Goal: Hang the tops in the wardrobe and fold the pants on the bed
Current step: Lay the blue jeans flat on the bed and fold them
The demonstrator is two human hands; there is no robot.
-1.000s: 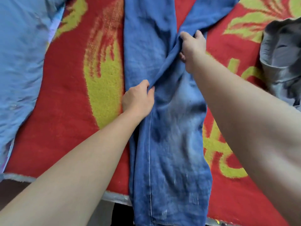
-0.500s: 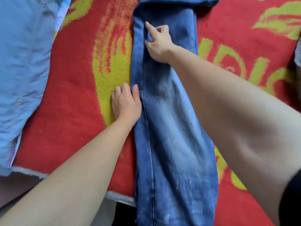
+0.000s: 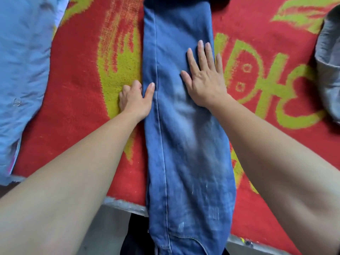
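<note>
Blue jeans (image 3: 184,144) lie folded lengthwise, one leg on the other, in a long strip down the middle of the bed, their near end hanging over the bed's edge. My right hand (image 3: 204,78) lies flat on the denim with straight, spread fingers, pressing near the strip's right side. At the strip's left edge is my left hand (image 3: 135,98): its thumb lies on top of the denim, and its fingers are tucked at or under the edge, partly hidden.
A red and yellow patterned blanket (image 3: 79,80) covers the bed. A light blue shirt (image 3: 22,61) lies at the left and a grey garment (image 3: 329,67) at the right edge. The bed's near edge (image 3: 125,207) runs below, with floor beyond.
The crossed leg has been laid over, so the jeans now form one straight strip. My right hand moved from the left seam to the right side and flattened. My left hand stayed at the left edge.
</note>
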